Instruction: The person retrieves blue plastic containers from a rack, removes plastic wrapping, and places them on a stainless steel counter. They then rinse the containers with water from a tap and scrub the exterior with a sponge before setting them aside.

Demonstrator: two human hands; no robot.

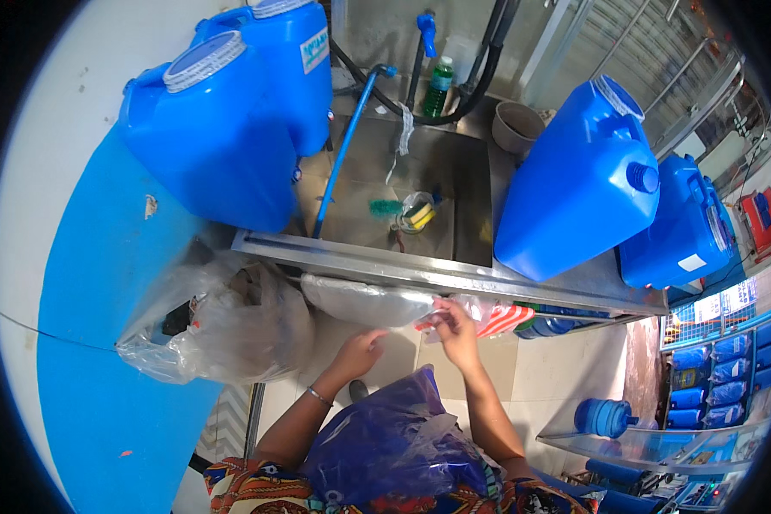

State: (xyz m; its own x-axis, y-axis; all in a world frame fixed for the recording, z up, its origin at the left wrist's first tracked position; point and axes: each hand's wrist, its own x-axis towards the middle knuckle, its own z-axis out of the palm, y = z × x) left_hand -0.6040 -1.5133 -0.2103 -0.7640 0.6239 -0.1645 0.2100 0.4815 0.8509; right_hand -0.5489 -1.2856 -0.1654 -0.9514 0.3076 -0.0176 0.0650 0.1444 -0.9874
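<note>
My left hand (356, 356) is empty, fingers loosely bent and apart, in front of the steel sink counter. My right hand (457, 334) pinches the edge of a red-and-white striped plastic bag (504, 320) hanging under the counter's front edge; the fingers partly hide the grip. Beside those fingertips, a bundle of clear plastic (366, 301) hangs along the same edge. A blue plastic apron or sheet (392, 443) covers my front. Left of my left hand, a large translucent plastic bag (250, 321) holds crumpled contents that are hard to make out.
Blue jerrycans (225, 135) stand left of the steel sink (366, 173); another blue jerrycan (572, 180) stands right. In the basin are a yellow-green sponge (419, 217) and a blue pipe (350, 151). A green liquid bottle (438, 87) stands behind. A water bottle (602, 417) lies at right.
</note>
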